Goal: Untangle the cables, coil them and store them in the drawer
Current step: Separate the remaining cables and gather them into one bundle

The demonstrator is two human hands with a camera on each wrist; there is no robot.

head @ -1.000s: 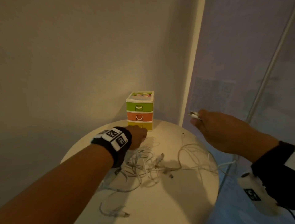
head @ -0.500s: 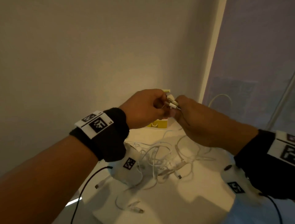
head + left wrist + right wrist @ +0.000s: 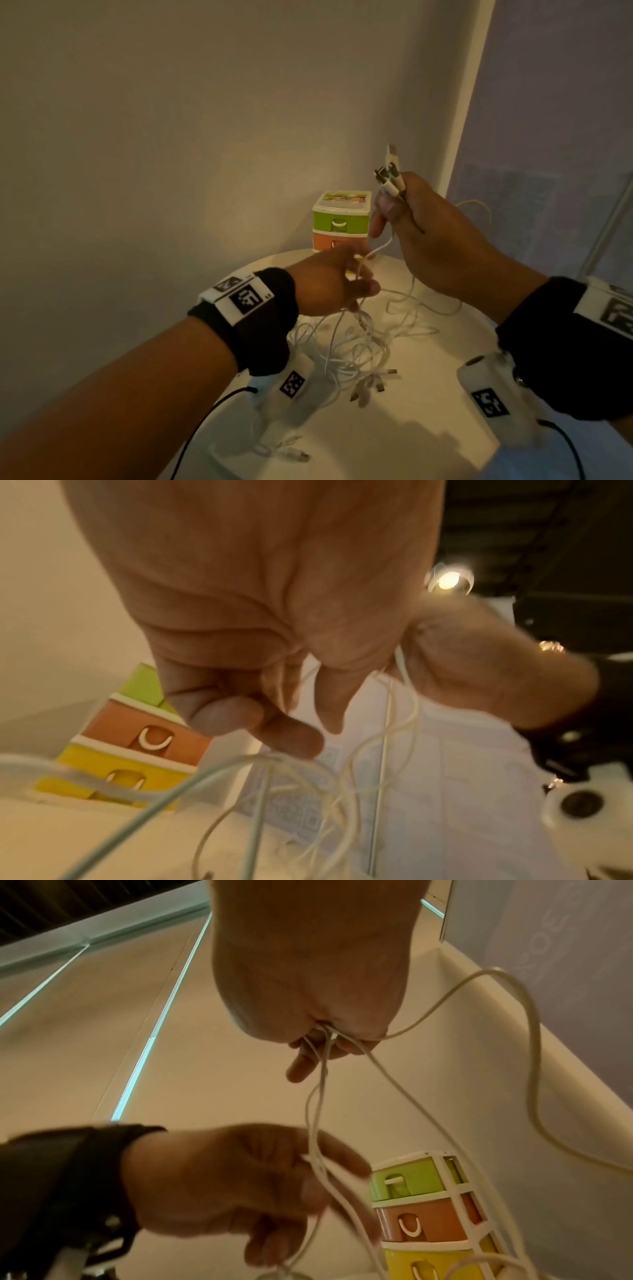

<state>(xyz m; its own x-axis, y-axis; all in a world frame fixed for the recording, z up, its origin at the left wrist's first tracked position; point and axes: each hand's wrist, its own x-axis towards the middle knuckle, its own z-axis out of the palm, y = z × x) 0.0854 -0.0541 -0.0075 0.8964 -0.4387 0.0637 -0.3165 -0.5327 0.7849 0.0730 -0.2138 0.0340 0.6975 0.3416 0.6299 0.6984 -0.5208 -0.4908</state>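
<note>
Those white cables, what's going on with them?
A person is sorting them out. The right hand holds a bunch of plug ends up high, while the left hand grips the strands below. Most of the white cables lie tangled on the round table. The little drawer unit looks shut.

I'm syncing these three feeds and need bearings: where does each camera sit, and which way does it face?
Head: worn on the head, faces forward and down at the round table; both forearms, left hand, right hand show.
Left wrist: looks along the left palm toward cables.
Right wrist: looks along the right hand, upward; left hand below.
All three share the drawer unit.
</note>
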